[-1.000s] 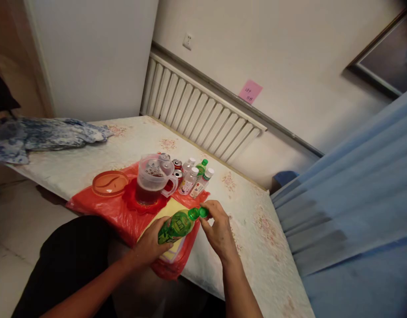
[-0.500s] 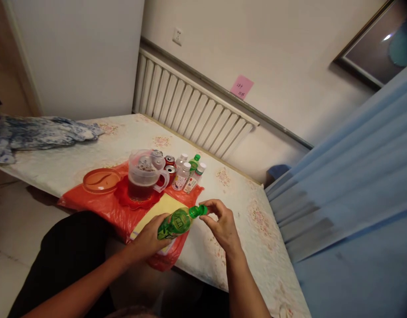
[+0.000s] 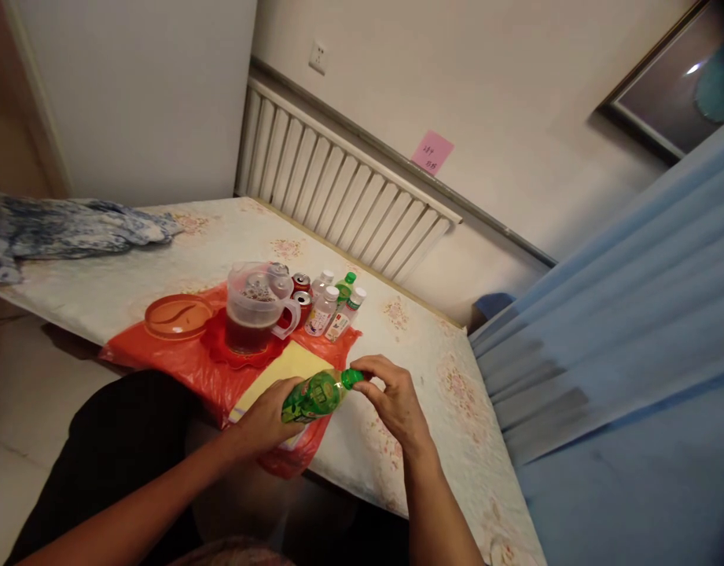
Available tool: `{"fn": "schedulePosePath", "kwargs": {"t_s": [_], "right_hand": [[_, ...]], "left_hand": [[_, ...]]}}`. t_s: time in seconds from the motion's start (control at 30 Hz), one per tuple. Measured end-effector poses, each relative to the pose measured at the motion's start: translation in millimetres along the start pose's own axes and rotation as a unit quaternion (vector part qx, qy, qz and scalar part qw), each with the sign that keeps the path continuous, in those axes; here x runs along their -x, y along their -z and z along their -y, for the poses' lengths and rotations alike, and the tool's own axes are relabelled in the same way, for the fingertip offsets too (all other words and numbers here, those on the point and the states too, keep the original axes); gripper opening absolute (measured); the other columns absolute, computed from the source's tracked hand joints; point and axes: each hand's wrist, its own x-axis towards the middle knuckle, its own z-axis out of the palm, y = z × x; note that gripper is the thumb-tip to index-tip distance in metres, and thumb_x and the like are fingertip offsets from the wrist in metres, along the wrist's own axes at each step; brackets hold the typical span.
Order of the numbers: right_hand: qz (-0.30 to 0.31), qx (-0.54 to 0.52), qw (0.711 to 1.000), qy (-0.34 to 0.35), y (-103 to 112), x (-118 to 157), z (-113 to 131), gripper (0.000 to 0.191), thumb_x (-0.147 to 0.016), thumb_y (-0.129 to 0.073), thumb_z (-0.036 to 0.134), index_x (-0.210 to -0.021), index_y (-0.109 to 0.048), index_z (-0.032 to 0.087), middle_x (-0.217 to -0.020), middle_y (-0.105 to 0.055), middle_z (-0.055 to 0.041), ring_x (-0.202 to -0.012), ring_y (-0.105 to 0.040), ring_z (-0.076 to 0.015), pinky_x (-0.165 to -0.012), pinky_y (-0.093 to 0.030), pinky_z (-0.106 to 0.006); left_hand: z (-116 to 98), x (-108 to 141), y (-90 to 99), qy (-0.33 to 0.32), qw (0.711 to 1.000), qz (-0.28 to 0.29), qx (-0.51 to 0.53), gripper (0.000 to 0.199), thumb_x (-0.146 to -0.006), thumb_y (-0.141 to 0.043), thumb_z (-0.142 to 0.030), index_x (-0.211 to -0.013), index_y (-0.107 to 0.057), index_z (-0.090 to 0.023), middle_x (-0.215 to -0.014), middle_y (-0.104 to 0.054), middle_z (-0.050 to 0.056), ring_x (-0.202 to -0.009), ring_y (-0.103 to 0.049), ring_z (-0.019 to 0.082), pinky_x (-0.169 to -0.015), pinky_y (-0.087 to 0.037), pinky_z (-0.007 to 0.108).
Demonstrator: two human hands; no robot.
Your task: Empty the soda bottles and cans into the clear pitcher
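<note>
Just below the middle of the frame, our left hand (image 3: 268,417) grips a green bottle (image 3: 314,397) by its body — tilted, neck toward the right — and our right hand (image 3: 394,399) pinches the green cap (image 3: 351,378) at the neck. Up and left of it, a jug (image 3: 249,303) stands on a red plate (image 3: 213,339), with cans (image 3: 303,301) and small bottles (image 3: 322,312) beside it.

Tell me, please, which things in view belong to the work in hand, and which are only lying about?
In use:
- green-labelled drink bottle, gripped by the left hand
- green bottle cap, on the bottle's mouth, in the right hand's fingers

Apparently lying about:
- plastic pitcher with brown liquid
- red drink cans
- white-capped bottles
- blue-and-white patterned cloth
</note>
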Motion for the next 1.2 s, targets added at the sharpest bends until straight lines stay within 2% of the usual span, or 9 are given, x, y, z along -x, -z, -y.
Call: {"fn": "schedulePosePath", "kwargs": {"t_s": [0.33,0.6,0.77,0.9,1.07,1.13,1.2], "right_hand": [[0.003,0.034,0.999,-0.014,-4,-2,-4,0.013,-0.091,-0.070,0.024,-0.103,-0.077,0.023,-0.099,-0.074,-0.0063,-0.086,-0.067,-0.0199,-0.081,-0.053,-0.033],[0.007,0.008,1.000,0.004,-3,-1,2,0.016,-0.094,-0.066,0.026,-0.105,-0.077,0.027,-0.104,-0.075,-0.0067,-0.097,-0.067,-0.0226,-0.089,-0.054,-0.038],[-0.005,0.012,1.000,0.008,-3,-1,2,0.016,-0.094,-0.065,0.020,-0.101,-0.078,0.027,-0.104,-0.076,-0.0062,-0.103,-0.066,-0.0227,-0.096,-0.051,-0.040],[0.003,0.011,1.000,-0.013,-4,0,2,0.017,-0.091,-0.067,0.018,-0.102,-0.077,0.027,-0.104,-0.075,-0.0055,-0.099,-0.066,-0.0216,-0.090,-0.053,-0.037],[-0.005,0.017,0.999,-0.043,-4,1,-2,0.015,-0.088,-0.071,0.022,-0.102,-0.077,0.024,-0.100,-0.074,-0.0057,-0.087,-0.067,-0.0193,-0.082,-0.053,-0.032],[-0.008,0.039,0.997,-0.058,-6,1,-3,0.014,-0.086,-0.072,0.026,-0.099,-0.077,0.022,-0.094,-0.073,-0.0049,-0.079,-0.065,-0.0181,-0.076,-0.052,-0.030],[-0.015,0.073,0.993,-0.088,-8,1,-5,0.014,-0.086,-0.074,0.033,-0.090,-0.075,0.020,-0.079,-0.070,-0.0025,-0.068,-0.060,-0.0163,-0.066,-0.047,-0.028]], "left_hand": [[11,0,-2.0,0.000,1.000,-0.023,-0.019,0.060,-0.062,-0.069,-0.026,-0.122,-0.061,-0.018,-0.119,-0.069,0.010,-0.115,-0.063,0.032,-0.103,-0.050,0.045],[6,-1,-0.1,-0.005,1.000,-0.026,-0.016,0.058,-0.062,-0.068,-0.025,-0.119,-0.063,-0.018,-0.116,-0.070,0.009,-0.113,-0.064,0.033,-0.101,-0.051,0.044],[-3,-2,3.6,0.001,1.000,-0.013,-0.021,0.054,-0.061,-0.066,-0.024,-0.114,-0.063,-0.019,-0.114,-0.071,0.008,-0.111,-0.064,0.032,-0.101,-0.050,0.045],[-7,-2,5.3,0.006,1.000,-0.001,-0.022,0.051,-0.061,-0.066,-0.025,-0.112,-0.063,-0.019,-0.111,-0.071,0.007,-0.110,-0.064,0.031,-0.100,-0.051,0.044],[1,-1,1.0,-0.001,1.000,-0.011,-0.022,0.058,-0.062,-0.065,-0.026,-0.119,-0.061,-0.017,-0.115,-0.070,0.010,-0.112,-0.063,0.032,-0.102,-0.049,0.046],[2,0,-0.2,-0.004,1.000,-0.010,-0.022,0.059,-0.062,-0.065,-0.026,-0.120,-0.061,-0.017,-0.117,-0.069,0.011,-0.114,-0.063,0.033,-0.103,-0.049,0.046],[1,0,-0.3,-0.007,1.000,-0.007,-0.020,0.058,-0.062,-0.065,-0.026,-0.119,-0.061,-0.017,-0.117,-0.069,0.010,-0.114,-0.062,0.033,-0.103,-0.049,0.046]]}}
